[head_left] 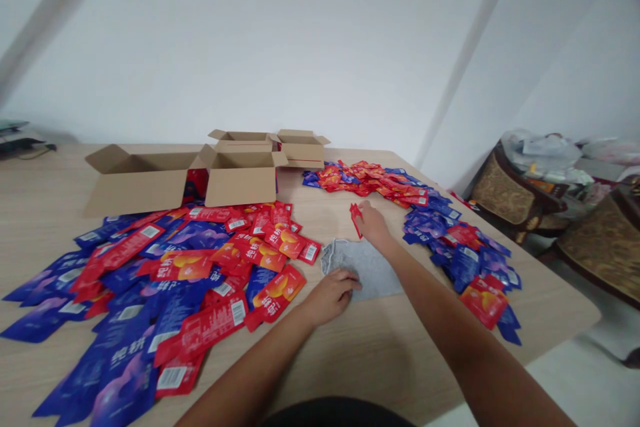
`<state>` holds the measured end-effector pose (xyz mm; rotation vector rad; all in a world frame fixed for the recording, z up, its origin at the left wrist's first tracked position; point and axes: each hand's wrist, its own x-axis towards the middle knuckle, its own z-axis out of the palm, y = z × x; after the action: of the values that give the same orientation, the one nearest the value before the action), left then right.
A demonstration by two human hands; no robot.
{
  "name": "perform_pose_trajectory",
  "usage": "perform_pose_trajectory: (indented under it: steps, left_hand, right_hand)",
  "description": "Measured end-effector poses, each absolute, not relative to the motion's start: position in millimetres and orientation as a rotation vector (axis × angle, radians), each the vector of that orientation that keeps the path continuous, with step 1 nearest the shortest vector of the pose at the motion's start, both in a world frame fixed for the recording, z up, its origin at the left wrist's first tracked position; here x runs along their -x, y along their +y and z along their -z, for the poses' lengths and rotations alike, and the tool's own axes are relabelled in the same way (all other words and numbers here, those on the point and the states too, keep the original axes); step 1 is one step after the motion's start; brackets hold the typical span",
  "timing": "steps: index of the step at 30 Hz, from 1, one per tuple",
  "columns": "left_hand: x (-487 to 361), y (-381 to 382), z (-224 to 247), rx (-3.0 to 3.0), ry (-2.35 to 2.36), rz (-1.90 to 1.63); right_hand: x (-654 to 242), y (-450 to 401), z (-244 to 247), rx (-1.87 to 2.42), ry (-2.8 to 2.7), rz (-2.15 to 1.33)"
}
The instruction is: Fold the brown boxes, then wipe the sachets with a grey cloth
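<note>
A grey drawstring pouch (377, 273) lies flat on the table, its gathered, corded end toward the left. My left hand (331, 295) rests at the near left side of the pouch, with curled fingers gripping the cloth. Just beyond it, my right hand (374, 221) is closed on red packets (356, 219), holding them upright by their side; how many is unclear. Left of my hands spreads a large heap of red sachets (283, 240) and blue sachets (127, 353). More blue sachets (465, 267) and red sachets (370, 180) lie behind and to the right.
Open cardboard boxes stand behind the left heap: a wide box (140, 192), a box (241, 185) beside it, and smaller boxes (303, 153) toward the wall. The wooden table (360, 353) ends at the right, near patterned chairs (515, 187) loaded with plastic bags (545, 153).
</note>
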<state>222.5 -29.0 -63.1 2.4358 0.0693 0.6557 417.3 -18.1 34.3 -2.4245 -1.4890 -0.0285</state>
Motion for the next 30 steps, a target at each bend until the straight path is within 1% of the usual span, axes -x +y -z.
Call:
perform_pose_trajectory:
  steps: [3, 5, 7, 9, 13, 16, 19, 21, 24, 27, 30]
  left_hand:
    - [-223, -30, 64, -2.421, 0.099, -0.695]
    - [-223, -30, 62, -2.412, 0.092, -0.707]
    - [-223, -30, 60, -2.399, 0.057, -0.701]
    - [-224, -30, 58, -2.383, 0.034, -0.687]
    - [-225, -28, 59, -2.357, 0.078, -0.665]
    - [-226, -27, 62, -2.345, 0.117, -0.644]
    - [-226, -27, 64, -2.335, 0.147, -0.632]
    - [-226, -27, 64, -2.328, 0.155, -0.637]
    - [-225, -28, 65, -2.323, 0.146, -0.655]
    - [-225, -28, 66, -2.317, 0.129, -0.682]
    - [-225, -27, 67, -2.317, 0.128, -0.699]
  right_hand:
    - [-405, -54, -45, 2.328, -1.733, 0.330]
    - [-393, -79, -35, 2.205, -1.932, 0.333]
    - [-385, -98, -14, 2.071, -2.052, 0.229]
    - [-384, -108, 12, 2.073, -2.001, 0.163]
    - [-396, -104, 54, 2.230, -1.768, 0.231]
    - [-410, -88, 67, 2.233, -1.716, 0.272]
    - [-430, -66, 64, 2.313, -1.626, 0.274]
    - [-445, -50, 54, 2.368, -1.551, 0.169]
    - [-461, -28, 31, 2.315, -1.500, -0.156]
    - [-455, -5, 4, 2.131, -1.556, -0.420]
    - [-436, 23, -18, 1.795, -1.630, -0.698]
